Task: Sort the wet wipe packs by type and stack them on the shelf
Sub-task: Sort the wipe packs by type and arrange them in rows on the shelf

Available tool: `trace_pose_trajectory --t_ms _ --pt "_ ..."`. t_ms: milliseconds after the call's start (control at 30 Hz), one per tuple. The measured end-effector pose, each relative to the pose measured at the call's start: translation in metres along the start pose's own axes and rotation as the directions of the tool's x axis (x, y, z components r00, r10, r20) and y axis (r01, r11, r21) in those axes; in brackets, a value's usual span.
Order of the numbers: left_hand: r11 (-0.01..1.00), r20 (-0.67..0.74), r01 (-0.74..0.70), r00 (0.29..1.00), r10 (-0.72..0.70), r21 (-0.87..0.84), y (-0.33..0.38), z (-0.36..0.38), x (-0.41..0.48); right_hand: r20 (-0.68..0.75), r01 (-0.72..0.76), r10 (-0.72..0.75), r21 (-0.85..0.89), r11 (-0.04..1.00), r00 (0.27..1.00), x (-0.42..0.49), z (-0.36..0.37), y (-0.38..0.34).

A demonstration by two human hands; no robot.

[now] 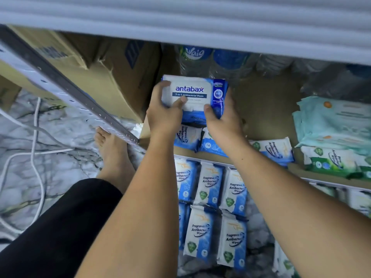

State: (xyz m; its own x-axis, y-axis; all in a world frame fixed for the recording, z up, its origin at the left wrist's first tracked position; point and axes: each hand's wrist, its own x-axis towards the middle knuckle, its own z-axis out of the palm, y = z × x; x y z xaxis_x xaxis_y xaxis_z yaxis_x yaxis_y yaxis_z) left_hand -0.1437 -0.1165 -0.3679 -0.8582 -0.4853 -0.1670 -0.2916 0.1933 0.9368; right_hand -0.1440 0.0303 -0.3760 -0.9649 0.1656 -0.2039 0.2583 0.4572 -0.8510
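A blue and white Antabax wipe pack (197, 93) sits at the back left of the brown shelf board (267, 109). My left hand (164, 113) grips its left end and my right hand (222, 115) grips its right end. Blue Fragrance Free wipe packs (271, 150) lie along the shelf's front edge, partly hidden under my hands. More of the same blue packs (210, 205) lie in rows on the floor below. Pale green packs (333, 125) are stacked at the shelf's right, above a green Pine pack (333, 160).
Water bottles (220, 61) stand at the back of the shelf. A cardboard box (104, 77) and a slanted metal shelf upright (66, 91) are to the left. White cables (34, 153) run over the marble floor beside a bare foot (112, 153). A grey shelf edge (180, 21) spans the top.
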Motion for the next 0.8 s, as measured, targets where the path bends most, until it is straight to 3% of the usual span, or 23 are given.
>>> trace_pose_trajectory --t_ms 133,433,800 --pt "0.994 -0.019 -0.013 1.0 0.011 -0.107 0.018 -0.001 -0.034 -0.132 0.045 -0.037 0.059 0.997 0.991 -0.028 -0.015 -0.023" --pt "0.997 -0.05 0.07 0.996 -0.071 -0.01 0.043 -0.042 -0.156 -0.116 -0.004 -0.008 -0.096 0.995 0.993 -0.134 -0.072 -0.052" --pt "0.979 -0.014 -0.162 0.986 0.165 0.126 0.148 -0.112 -0.279 -0.195 0.13 -0.129 -0.007 0.991 0.972 -0.257 -0.174 -0.138"
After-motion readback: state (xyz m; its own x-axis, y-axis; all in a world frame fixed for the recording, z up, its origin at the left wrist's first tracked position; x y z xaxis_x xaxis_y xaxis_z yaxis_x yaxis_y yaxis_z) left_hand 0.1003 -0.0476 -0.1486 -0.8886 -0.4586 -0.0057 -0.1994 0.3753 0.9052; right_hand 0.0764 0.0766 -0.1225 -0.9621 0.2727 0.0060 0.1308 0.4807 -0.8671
